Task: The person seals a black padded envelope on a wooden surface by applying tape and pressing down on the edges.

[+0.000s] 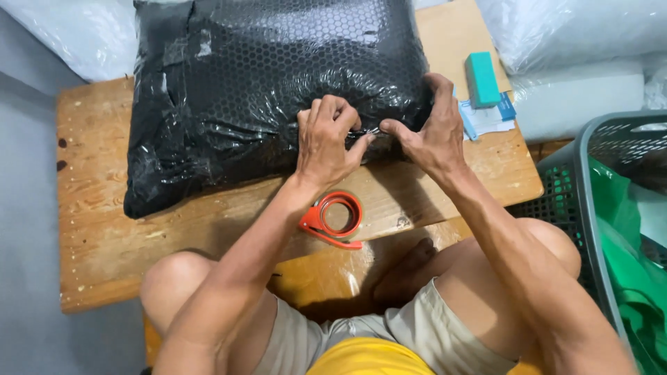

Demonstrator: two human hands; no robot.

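A large black parcel wrapped in bubble wrap point(264, 83) lies on a low wooden table point(104, 229). My left hand point(326, 142) presses on the parcel's near edge, fingers curled and pinching the wrap. My right hand point(431, 132) grips the same edge just to the right, thumb pointing toward the left hand and fingers spread over the corner. A red tape dispenser point(335, 219) lies on the table below my left wrist, touched by neither hand.
A teal block point(481, 78) rests on blue and white papers point(490, 118) at the table's right end. A grey plastic basket point(583, 194) with green bags stands at the right. White plastic bags point(570, 28) lie behind. My bent knees are under the table's front edge.
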